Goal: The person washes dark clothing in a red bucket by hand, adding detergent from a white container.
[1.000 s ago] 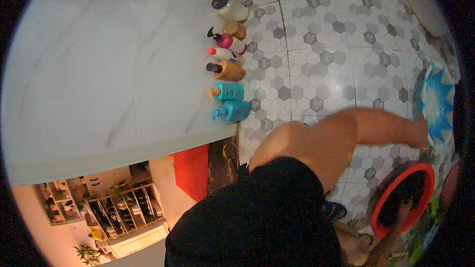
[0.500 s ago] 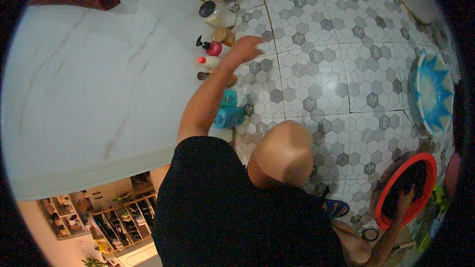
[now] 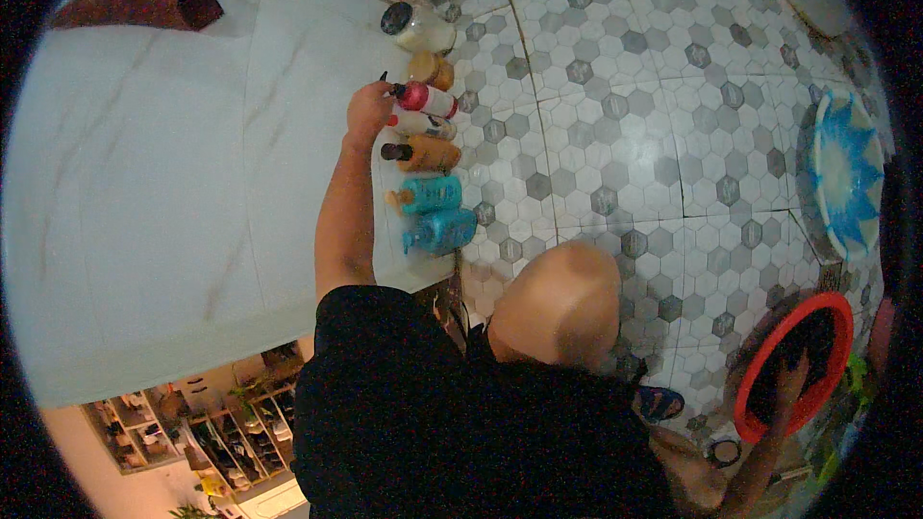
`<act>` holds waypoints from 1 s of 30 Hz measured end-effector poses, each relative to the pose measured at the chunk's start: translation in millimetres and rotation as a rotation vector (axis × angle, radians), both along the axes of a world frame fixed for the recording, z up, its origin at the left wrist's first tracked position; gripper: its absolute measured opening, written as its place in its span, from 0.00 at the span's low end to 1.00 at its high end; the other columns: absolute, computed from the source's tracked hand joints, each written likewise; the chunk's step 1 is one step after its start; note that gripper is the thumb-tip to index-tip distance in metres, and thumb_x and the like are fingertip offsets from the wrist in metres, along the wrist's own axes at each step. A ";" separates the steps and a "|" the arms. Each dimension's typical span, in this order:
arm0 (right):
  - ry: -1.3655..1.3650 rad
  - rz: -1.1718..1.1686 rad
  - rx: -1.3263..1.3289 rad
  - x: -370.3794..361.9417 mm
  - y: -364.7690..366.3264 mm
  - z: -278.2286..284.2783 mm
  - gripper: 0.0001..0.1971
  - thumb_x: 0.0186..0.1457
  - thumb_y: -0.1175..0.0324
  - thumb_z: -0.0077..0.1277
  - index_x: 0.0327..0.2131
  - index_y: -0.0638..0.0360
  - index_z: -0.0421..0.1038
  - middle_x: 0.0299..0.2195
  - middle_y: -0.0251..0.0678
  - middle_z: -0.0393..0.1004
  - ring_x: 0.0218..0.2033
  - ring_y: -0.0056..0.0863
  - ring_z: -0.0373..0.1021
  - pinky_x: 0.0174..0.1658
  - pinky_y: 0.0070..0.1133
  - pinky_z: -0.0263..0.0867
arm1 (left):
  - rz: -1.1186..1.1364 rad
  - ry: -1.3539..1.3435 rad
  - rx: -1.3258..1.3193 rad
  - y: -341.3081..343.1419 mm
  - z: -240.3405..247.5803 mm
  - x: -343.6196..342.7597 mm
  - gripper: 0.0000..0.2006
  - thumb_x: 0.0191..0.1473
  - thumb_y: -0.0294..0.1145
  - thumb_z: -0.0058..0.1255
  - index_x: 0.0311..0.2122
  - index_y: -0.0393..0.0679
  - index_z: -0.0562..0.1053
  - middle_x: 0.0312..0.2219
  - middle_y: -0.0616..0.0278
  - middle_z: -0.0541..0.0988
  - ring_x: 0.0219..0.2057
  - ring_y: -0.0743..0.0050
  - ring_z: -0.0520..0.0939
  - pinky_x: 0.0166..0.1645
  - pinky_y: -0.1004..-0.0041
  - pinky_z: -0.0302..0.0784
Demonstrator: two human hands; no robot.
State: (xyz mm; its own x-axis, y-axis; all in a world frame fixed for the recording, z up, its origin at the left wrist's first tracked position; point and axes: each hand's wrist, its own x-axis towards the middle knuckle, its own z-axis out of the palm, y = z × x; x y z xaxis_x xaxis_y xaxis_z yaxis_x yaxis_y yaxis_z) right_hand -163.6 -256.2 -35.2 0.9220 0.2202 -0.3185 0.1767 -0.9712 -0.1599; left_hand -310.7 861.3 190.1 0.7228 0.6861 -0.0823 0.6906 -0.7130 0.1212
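Note:
My left hand [image 3: 368, 111] is closed around the black pump head of a pink-and-white pump bottle [image 3: 428, 99], which stands against the wall. Beside it in the row are a white bottle with a red cap [image 3: 421, 125], an amber bottle with a dark cap [image 3: 431, 154] and two turquoise bottles [image 3: 433, 194]. On its other side are a jar with a tan lid [image 3: 430, 70] and a dark-lidded clear jar [image 3: 423, 29]. My right hand [image 3: 790, 386] reaches into a red basin [image 3: 750, 394] with its fingers stretched out over dark contents that I cannot make out.
A blue-and-white basin [image 3: 846, 178] is at the right on the hexagon-patterned tile floor [image 3: 635, 163]. A dark red-brown item [image 3: 135, 2] lies at the upper left. Dark blue footwear [image 3: 661, 404] shows beside my knee, and shelves [image 3: 236, 442] stand at the lower left.
My left hand has moved left and slightly down from over the floor beyond the bottles to the pump bottle's head. My right hand stays in the red basin.

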 end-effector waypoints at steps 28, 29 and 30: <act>0.126 -0.081 -0.280 -61.6 5.3 108.0 0.37 0.56 0.61 0.50 0.66 0.57 0.48 0.62 0.56 0.56 0.61 0.58 0.55 0.62 0.43 0.54 | 0.233 -0.048 0.020 185.3 -122.9 205.7 0.46 0.42 0.65 0.56 0.60 0.40 0.62 0.50 0.39 0.73 0.54 0.41 0.71 0.57 0.52 0.67; 0.125 -0.064 -0.264 -51.5 11.2 105.1 0.37 0.56 0.60 0.50 0.66 0.57 0.48 0.62 0.56 0.56 0.60 0.58 0.55 0.62 0.43 0.54 | 0.212 -0.026 0.015 206.5 -118.3 184.6 0.47 0.41 0.65 0.56 0.61 0.41 0.61 0.50 0.40 0.73 0.54 0.42 0.71 0.57 0.52 0.67; 0.131 -0.061 -0.238 -47.6 15.5 96.7 0.37 0.56 0.60 0.50 0.66 0.57 0.48 0.61 0.56 0.56 0.60 0.58 0.56 0.62 0.43 0.54 | 0.184 -0.007 0.019 220.2 -105.1 180.1 0.49 0.41 0.66 0.56 0.62 0.42 0.60 0.51 0.40 0.73 0.55 0.43 0.72 0.57 0.51 0.67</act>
